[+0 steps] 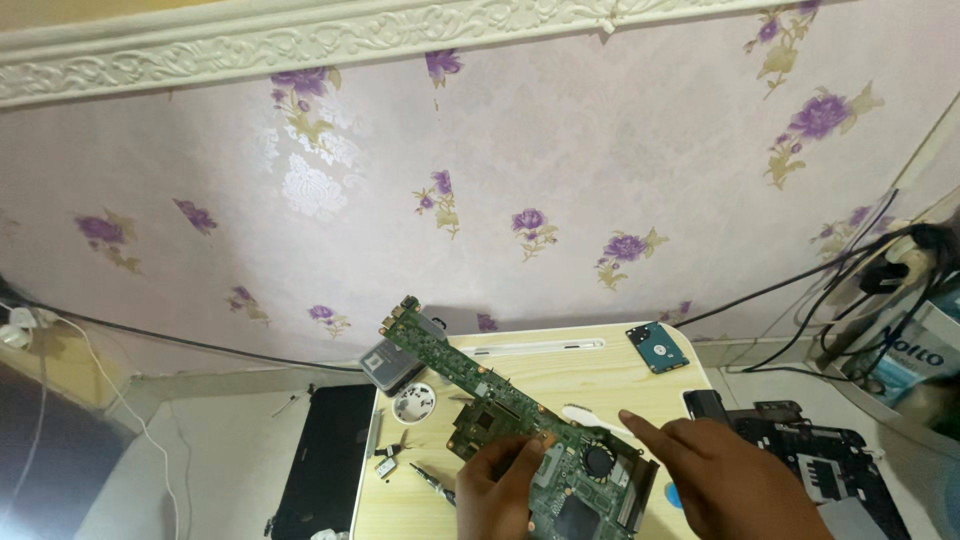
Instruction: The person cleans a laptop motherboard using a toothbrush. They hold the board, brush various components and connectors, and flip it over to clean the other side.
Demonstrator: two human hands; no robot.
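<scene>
**Two hands held a green circuit board over a small wooden table**

The left hand [497,487] gripped the near end of a long green circuit board [500,420], thumb on top, fingers curled under its edge. The right hand [728,478] was loosely open, palm down, its forefinger stretched toward the board's right side, near a small round fan [598,460] mounted on it. Whether that fingertip touched the board could not be told.

The board was raised above the table [560,368], tilted, its far end reaching toward the far left corner. To handle it well, it seemed wise to hold it by its bare edges, keep it level, and avoid pressing on the fan or chips.

The board was flat, rigid and narrow, studded with dark chips, a copper-coloured patch and metal connectors. The table was pale wood-grain with rounded corners. Near its far left corner lay a silvery rectangular drive [390,363]; beside that sat a small white round dish [414,403]. A screwdriver [432,482] lay near the left edge. At the far right corner lay a blue-labelled hard drive [657,346]. A black laptop shell [820,465] lay on the floor off the right edge, and dark cables [800,285] ran along floral wallpaper.
</scene>
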